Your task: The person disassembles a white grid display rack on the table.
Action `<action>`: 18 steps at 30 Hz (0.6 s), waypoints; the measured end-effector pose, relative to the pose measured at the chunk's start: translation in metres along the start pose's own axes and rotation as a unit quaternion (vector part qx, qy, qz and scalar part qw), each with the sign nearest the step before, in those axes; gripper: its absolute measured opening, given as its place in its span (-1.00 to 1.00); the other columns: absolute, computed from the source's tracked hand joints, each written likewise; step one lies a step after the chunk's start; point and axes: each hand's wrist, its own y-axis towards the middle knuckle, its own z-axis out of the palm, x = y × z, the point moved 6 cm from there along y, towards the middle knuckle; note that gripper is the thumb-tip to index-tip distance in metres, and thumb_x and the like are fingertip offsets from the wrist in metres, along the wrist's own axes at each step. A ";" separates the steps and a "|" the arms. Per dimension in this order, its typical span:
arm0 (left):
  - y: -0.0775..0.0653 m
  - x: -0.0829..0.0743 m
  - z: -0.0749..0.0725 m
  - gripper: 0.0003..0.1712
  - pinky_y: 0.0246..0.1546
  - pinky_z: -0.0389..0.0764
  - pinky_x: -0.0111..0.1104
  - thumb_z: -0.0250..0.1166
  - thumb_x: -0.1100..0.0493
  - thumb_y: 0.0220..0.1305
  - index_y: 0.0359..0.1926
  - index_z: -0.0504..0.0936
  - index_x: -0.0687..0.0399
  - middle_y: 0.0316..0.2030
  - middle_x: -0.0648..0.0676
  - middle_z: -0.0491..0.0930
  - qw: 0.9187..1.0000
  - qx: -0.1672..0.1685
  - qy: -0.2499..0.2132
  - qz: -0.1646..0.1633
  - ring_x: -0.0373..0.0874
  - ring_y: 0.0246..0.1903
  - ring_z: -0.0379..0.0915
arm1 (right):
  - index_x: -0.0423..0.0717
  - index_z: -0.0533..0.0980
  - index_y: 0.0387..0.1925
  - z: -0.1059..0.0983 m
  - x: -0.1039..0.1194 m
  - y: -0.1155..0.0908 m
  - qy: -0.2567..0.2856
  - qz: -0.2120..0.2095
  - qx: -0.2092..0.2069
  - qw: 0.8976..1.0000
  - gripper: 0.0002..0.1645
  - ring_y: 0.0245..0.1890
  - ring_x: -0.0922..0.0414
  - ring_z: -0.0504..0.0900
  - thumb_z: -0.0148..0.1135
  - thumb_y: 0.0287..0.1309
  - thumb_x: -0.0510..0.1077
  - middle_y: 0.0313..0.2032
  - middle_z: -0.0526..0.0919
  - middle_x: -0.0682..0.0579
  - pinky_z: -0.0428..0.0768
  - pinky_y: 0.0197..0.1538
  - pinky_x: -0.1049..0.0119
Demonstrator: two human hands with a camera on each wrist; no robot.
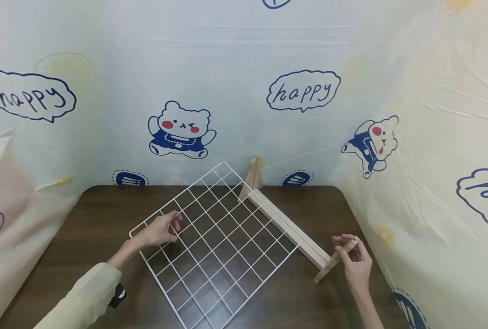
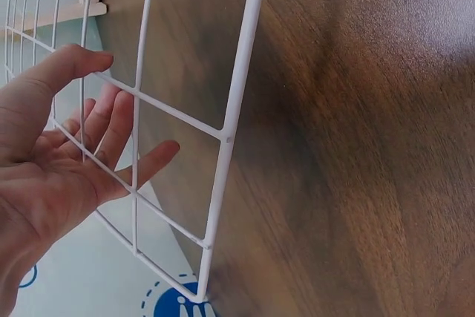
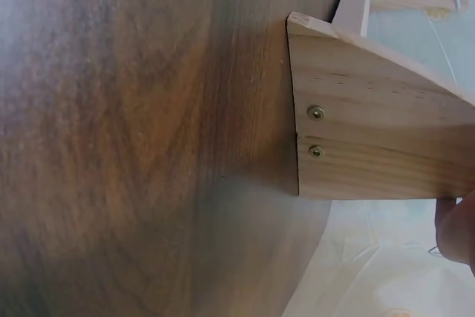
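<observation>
A white wire grid panel (image 1: 211, 237) stretches across the middle of the head view, turned at an angle. My left hand (image 1: 161, 228) holds it near its left corner. In the left wrist view, the left thumb (image 2: 82, 61) lies against a wire while the fingers sit behind the wires. To the right is a pale wooden stand (image 1: 289, 226), a long grooved bar between two upright end pieces. My right hand (image 1: 355, 260) pinches the top of the near end piece (image 1: 334, 262). Two bolts (image 3: 316, 131) show on that piece's outer face in the right wrist view.
The dark brown wooden table (image 1: 112, 205) lies under everything. A pale printed curtain (image 1: 244, 91) with bears and speech bubbles surrounds it at the back and sides. The stand's far end piece (image 1: 252, 178) rises near the table's back edge, close to the panel's far corner.
</observation>
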 end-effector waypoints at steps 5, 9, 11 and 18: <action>0.001 0.003 0.001 -0.38 -0.41 0.58 -0.38 0.34 0.49 -0.22 -0.02 0.39 0.48 -0.40 0.14 0.54 1.000 0.007 -0.002 0.000 -0.20 -0.49 0.50 | -0.56 0.40 -0.03 0.000 0.002 -0.002 0.002 -0.004 -0.010 1.000 -0.57 -0.19 0.08 0.68 0.25 0.02 -0.57 -0.21 0.70 -0.12 0.58 -0.06 0.37; 0.002 0.004 0.002 -0.38 -0.40 0.58 -0.38 0.33 0.51 -0.20 0.00 0.38 0.50 -0.39 0.14 0.53 1.000 0.014 -0.003 0.001 -0.19 -0.47 0.52 | -0.57 0.39 -0.02 0.000 0.002 -0.005 0.005 -0.004 -0.014 1.000 -0.57 -0.18 0.09 0.69 0.25 0.02 -0.57 -0.20 0.70 -0.13 0.58 -0.06 0.36; 0.002 0.005 0.003 -0.38 -0.40 0.58 -0.38 0.32 0.51 -0.20 0.01 0.38 0.51 -0.39 0.14 0.53 1.000 0.018 -0.004 0.001 -0.19 -0.47 0.52 | -0.56 0.40 -0.02 0.001 0.002 -0.005 0.002 -0.004 -0.015 1.000 -0.57 -0.18 0.08 0.69 0.25 0.03 -0.57 -0.20 0.69 -0.13 0.58 -0.07 0.36; 0.003 0.005 0.006 -0.35 -0.41 0.59 -0.38 0.32 0.51 -0.22 0.03 0.37 0.52 -0.38 0.17 0.54 1.000 0.028 -0.006 0.010 -0.20 -0.47 0.54 | -0.55 0.41 -0.02 0.001 0.003 -0.006 0.005 0.001 -0.023 1.000 -0.58 -0.18 0.06 0.68 0.23 0.04 -0.58 -0.21 0.69 -0.15 0.59 -0.07 0.35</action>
